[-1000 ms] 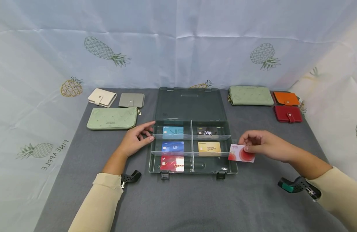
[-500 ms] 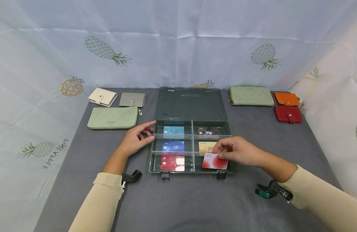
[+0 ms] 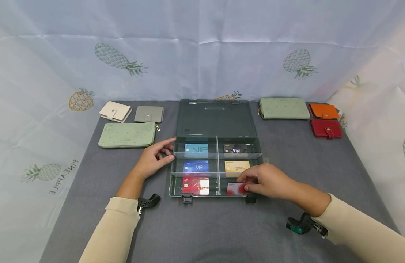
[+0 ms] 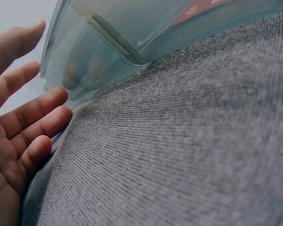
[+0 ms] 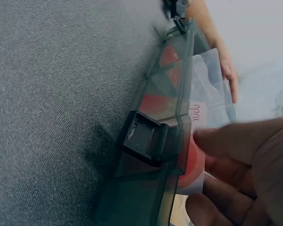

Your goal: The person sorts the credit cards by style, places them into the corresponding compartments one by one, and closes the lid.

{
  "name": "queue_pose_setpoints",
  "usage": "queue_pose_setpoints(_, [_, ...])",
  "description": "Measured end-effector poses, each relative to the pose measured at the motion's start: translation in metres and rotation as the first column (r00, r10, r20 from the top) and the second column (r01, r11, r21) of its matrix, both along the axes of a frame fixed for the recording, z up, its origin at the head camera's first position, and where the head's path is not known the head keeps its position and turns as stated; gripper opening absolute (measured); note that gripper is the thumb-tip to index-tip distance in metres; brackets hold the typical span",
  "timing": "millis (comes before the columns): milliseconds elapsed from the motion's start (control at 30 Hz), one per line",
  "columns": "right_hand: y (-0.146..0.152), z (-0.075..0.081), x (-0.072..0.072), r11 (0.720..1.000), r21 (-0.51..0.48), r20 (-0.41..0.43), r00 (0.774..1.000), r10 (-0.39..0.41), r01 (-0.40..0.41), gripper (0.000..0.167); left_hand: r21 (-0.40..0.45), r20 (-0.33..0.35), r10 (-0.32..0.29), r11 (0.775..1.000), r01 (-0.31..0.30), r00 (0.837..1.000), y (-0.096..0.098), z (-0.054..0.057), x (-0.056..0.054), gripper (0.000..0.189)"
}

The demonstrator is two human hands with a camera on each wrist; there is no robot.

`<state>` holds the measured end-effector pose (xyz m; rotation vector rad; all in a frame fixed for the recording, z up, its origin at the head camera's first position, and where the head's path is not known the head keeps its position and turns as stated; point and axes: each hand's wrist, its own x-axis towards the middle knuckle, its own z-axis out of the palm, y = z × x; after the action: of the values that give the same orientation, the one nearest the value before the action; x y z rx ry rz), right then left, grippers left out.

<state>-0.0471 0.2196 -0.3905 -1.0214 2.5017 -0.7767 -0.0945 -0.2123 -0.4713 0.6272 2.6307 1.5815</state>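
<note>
My right hand [image 3: 266, 180] pinches a pink-and-red card [image 3: 234, 188] between thumb and fingers, partly down in the front right compartment of a dark clear divided box [image 3: 217, 118]. In the right wrist view the card [image 5: 196, 115] stands behind the front wall beside a black latch [image 5: 144, 139]. Loosely bent, the fingers of my left hand [image 3: 153, 159] rest at the box's left edge. Other compartments hold a light blue card [image 3: 196, 149], a blue card [image 3: 196, 166], a red card [image 3: 195, 185], a black card [image 3: 235, 148] and a gold card [image 3: 233, 167].
At the back left lie a cream wallet [image 3: 116, 111], a grey wallet [image 3: 149, 114] and a green wallet [image 3: 127, 135]. Back right are another green wallet [image 3: 284, 108], an orange wallet [image 3: 324, 111] and a red wallet [image 3: 326, 129]. A pineapple-print curtain [image 3: 209, 69] stands behind.
My right hand has carried the pink-and-red card leftward from beside the box and lowered it into the front right compartment. The left hand has stayed at the box's edge.
</note>
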Motion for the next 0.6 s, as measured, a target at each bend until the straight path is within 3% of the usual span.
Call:
queue_pose_setpoints(300, [0.017, 0.004, 0.004, 0.992, -0.118, 0.109, 0.994, -0.026, 0.039, 0.037, -0.010, -0.002, -0.006, 1.000, 0.006, 1.000, 0.001, -0.002, -0.001, 0.061])
queue_pose_setpoints(433, [0.026, 0.010, 0.002, 0.979, -0.190, 0.064, 0.996, -0.057, 0.068, 0.036, -0.007, -0.011, -0.006, 1.000, 0.006, 1.000, 0.000, -0.002, 0.000, 0.062])
queue_pose_setpoints(500, [0.032, 0.013, -0.002, 0.968, -0.230, 0.057, 0.994, -0.092, 0.102, 0.034, -0.006, -0.013, -0.005, 1.000, 0.005, 1.000, 0.000, -0.003, 0.000, 0.062])
queue_pose_setpoints(600, [0.039, 0.015, -0.012, 0.942, -0.264, 0.111, 0.977, -0.182, 0.205, 0.032, 0.001, -0.002, 0.004, 1.000, -0.004, 1.000, -0.001, -0.002, 0.001, 0.060])
